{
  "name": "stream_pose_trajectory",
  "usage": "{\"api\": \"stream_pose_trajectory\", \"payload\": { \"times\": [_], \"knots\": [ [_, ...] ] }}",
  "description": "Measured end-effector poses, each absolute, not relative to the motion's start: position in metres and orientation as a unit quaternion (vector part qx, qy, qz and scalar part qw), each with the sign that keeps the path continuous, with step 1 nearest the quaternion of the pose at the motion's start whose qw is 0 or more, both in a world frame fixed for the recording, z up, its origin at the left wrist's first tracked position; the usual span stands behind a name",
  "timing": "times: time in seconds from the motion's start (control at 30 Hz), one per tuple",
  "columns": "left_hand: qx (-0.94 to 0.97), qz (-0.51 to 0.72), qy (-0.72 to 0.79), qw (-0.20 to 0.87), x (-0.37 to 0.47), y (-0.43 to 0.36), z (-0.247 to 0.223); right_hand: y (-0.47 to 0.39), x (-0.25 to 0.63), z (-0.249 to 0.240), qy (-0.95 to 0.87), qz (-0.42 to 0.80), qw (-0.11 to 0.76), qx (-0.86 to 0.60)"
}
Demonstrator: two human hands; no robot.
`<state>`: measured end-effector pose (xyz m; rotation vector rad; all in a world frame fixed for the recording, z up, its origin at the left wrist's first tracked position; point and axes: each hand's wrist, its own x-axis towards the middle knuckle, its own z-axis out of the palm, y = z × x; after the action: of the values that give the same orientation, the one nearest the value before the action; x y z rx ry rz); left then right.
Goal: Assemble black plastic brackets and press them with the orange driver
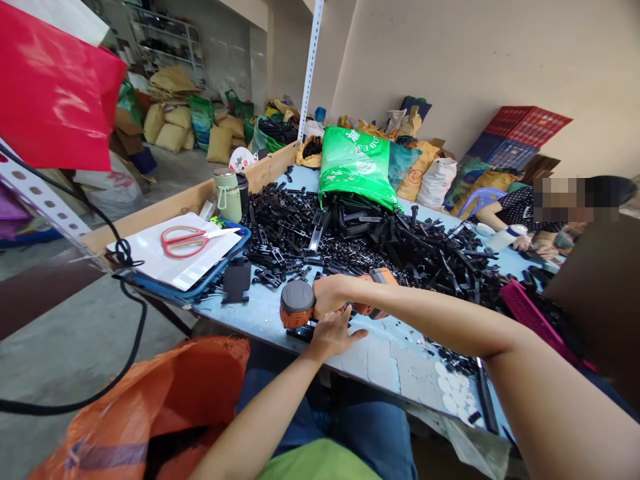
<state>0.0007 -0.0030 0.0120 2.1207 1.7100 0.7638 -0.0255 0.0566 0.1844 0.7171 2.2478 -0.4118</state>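
Note:
My right hand (330, 295) is wrapped round the grip of an orange and black cordless drill (298, 305), held above the table's front edge. The drill's rounded back end faces me, and its tip is hidden. Just below, my left hand (332, 335) rests against a black plastic part (299, 333) under the drill. Its thumb sticks out to the right; its other fingers are partly hidden. Behind both hands lies a wide heap of black plastic parts (285, 227). A flat black piece (237, 280) lies to the left of the drill.
Red-handled scissors (185, 241) lie on paper in a blue tray (203, 288), near a green flask (227, 195). A green bag (355, 163) stands behind the heap. White discs (453, 387) and a pink basket (537, 320) are right. An orange sack (200, 373) stands below. A co-worker (520, 207) sits opposite.

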Motion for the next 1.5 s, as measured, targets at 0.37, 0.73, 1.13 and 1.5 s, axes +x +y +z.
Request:
{"api": "stream_pose_trajectory", "payload": {
  "times": [0.37, 0.73, 1.13, 1.5],
  "knots": [
    [0.712, 0.211, 0.665, 0.078, -0.018, 0.012, 0.016, 0.131, 0.098, 0.195, 0.816, -0.28, 0.207, 0.462],
    [0.785, 0.133, 0.605, 0.004, -0.03, 0.107, 0.004, 0.211, 0.156, 0.191, 0.742, -0.235, 0.208, 0.592],
    [0.783, 0.12, 0.611, 0.01, -0.028, 0.105, -0.007, 0.186, 0.152, 0.188, 0.761, -0.241, 0.229, 0.557],
    [0.773, 0.128, 0.62, 0.029, -0.025, 0.103, 0.003, 0.165, 0.14, 0.174, 0.776, -0.243, 0.267, 0.517]
  ]
}}
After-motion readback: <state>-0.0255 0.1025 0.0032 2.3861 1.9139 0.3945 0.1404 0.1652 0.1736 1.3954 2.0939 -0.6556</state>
